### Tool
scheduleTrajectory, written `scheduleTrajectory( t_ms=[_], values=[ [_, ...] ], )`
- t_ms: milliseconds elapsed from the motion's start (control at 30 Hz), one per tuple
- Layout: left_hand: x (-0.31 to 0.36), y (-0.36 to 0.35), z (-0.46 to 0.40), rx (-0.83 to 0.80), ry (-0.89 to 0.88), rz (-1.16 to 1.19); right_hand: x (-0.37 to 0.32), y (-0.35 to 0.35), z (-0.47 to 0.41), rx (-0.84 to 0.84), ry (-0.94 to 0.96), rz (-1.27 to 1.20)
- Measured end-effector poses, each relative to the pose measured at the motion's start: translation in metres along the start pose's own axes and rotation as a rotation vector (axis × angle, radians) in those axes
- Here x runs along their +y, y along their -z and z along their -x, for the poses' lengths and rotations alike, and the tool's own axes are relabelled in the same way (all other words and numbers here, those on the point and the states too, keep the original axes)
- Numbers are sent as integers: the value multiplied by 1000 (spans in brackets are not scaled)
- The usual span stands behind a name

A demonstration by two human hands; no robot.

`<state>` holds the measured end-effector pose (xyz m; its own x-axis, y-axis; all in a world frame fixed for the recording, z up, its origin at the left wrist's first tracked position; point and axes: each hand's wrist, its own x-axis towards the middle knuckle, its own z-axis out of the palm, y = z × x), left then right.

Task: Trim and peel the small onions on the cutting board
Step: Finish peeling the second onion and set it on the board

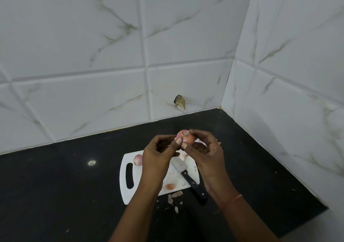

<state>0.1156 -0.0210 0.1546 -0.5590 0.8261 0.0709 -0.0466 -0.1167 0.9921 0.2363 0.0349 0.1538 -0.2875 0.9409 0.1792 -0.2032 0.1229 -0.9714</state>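
Note:
Both hands hold one small pink onion [188, 138] in the air above the far edge of the white cutting board [130, 191]. My left hand [160, 154] pinches its left side with thumb and fingertips. My right hand [206, 154] grips it from the right, thumb on top. A second small onion [138, 160] lies at the board's far left corner. An orange-brown onion piece [169, 186] sits near the board's front edge. A black-handled knife [189, 179] lies on the board, its handle hanging over the front right edge.
The board lies on a black counter [65, 186] in a corner of white marble-look wall tiles [93, 55]. Loose onion skins [174, 198] are scattered on the counter just in front of the board. One back-wall tile has a chipped hole [179, 102].

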Motion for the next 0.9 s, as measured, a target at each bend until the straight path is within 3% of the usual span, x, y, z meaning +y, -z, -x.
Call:
scheduleTrajectory(
  t_ms=[300,500,733,900],
  values=[
    [1,7,0,-21,101,103,1,-1,0,31,28,119],
    [0,9,-3,-34,211,207,-3,-2,-2,88,-171,-141],
    [-4,8,-5,8,103,72,-6,-1,-2,26,-378,-370],
    [-5,6,-5,8,-14,-51,-1,3,-4,12,-345,-313]
  ],
)
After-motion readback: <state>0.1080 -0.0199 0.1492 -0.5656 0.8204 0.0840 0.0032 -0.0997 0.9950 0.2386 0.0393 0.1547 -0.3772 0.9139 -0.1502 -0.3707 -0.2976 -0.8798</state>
